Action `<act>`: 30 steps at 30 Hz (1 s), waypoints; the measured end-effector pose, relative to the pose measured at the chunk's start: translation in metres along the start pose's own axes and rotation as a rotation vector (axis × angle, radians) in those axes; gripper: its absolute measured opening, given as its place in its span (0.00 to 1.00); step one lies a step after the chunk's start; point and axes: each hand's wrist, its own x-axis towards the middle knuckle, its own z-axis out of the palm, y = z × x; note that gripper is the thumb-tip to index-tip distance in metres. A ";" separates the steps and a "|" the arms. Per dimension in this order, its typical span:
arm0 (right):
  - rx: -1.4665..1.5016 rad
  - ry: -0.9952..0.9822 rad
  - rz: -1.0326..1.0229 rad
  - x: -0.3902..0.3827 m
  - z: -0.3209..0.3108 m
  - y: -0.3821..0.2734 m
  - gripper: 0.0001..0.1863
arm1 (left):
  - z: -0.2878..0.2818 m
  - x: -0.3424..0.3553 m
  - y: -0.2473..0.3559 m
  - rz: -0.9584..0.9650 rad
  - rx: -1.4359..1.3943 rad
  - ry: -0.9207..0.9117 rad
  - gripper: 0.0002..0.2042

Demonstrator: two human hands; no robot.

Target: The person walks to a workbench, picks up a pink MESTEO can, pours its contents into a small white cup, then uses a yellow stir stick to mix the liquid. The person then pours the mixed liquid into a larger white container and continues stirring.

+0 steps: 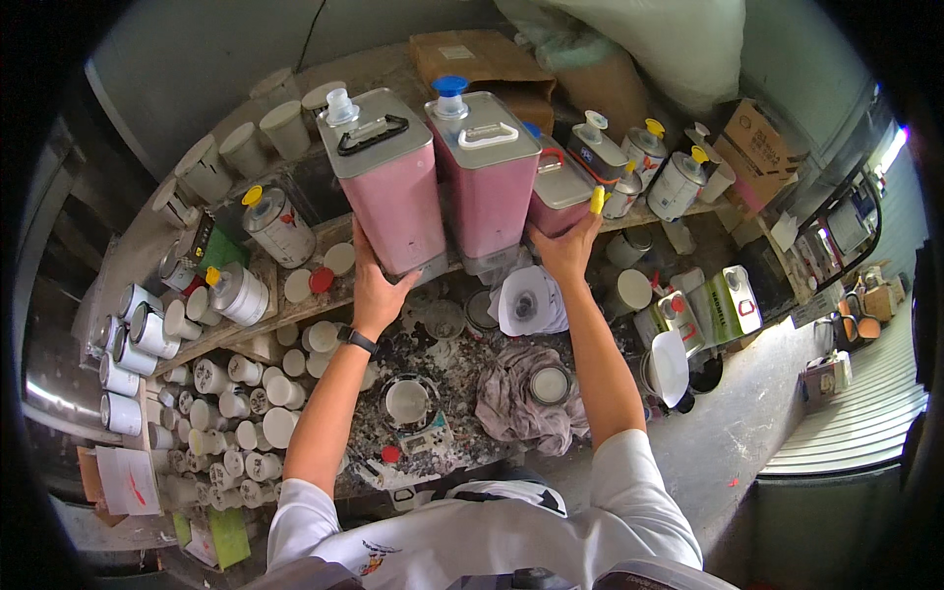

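Observation:
My left hand grips the lower end of a tall pink metal can, its fingers along the left side and its thumb across the bottom front. This can has a white spout cap and a black handle. Next to it stands a second pink can with a blue cap and a white handle. My right hand is wrapped round the lower front of a shorter pink can with a red handle. Something yellow shows at its fingertips; I cannot tell whether it is worn or behind them.
Below lies a paint-stained bench with a cup on a scale, a crumpled cloth and white paper filters. Many small pots crowd the left. Capped tins line the shelf's right side. A cardboard box stands beyond.

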 end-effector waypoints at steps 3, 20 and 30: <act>0.092 -0.026 0.132 0.005 -0.027 -0.010 0.61 | -0.002 -0.023 0.007 -0.014 0.133 0.059 0.58; 0.291 -0.376 -0.137 -0.111 -0.277 -0.041 0.72 | -0.002 -0.012 0.168 1.009 0.067 -0.284 0.19; 0.368 -0.532 -0.276 -0.122 -0.253 -0.059 0.72 | -0.042 -0.033 0.180 0.811 0.359 -0.404 0.20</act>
